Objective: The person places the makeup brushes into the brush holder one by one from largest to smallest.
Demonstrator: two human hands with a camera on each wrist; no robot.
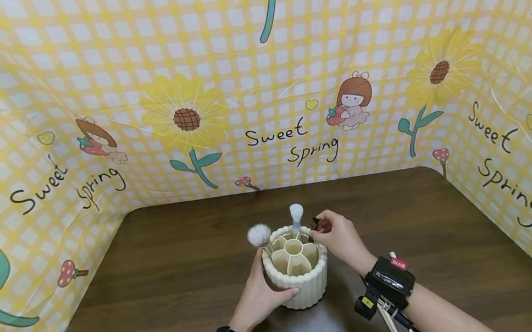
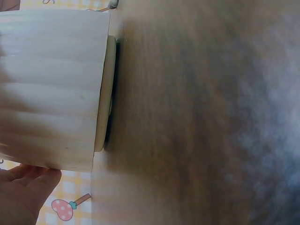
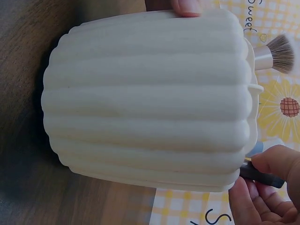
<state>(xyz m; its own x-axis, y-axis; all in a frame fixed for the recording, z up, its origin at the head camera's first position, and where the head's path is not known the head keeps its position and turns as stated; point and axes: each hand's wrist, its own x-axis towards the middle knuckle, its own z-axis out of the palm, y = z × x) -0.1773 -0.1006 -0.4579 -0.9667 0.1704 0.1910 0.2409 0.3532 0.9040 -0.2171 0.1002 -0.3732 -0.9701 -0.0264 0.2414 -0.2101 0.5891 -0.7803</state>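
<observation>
A cream, fluted brush holder (image 1: 307,289) with petal-shaped compartments stands upright on the table. My left hand (image 1: 261,295) grips its left side, thumb across the front. At the far right of the rim, my right hand (image 1: 342,237) pinches a slim black item (image 3: 263,175) with a small gold-coloured part; its lower end is hidden behind the rim, so its exact kind is unclear. A fluffy grey-white makeup brush (image 1: 259,235) stands in a left compartment. Another brush (image 1: 297,213), with a white head and bluish handle, rises from the back. The front compartments look unfilled.
Several thin pale sticks (image 1: 389,323) lie partly hidden beneath the right wrist. The dark wooden table (image 1: 172,255) reaches back to a yellow checked cloth (image 1: 256,84), which also rises on both sides.
</observation>
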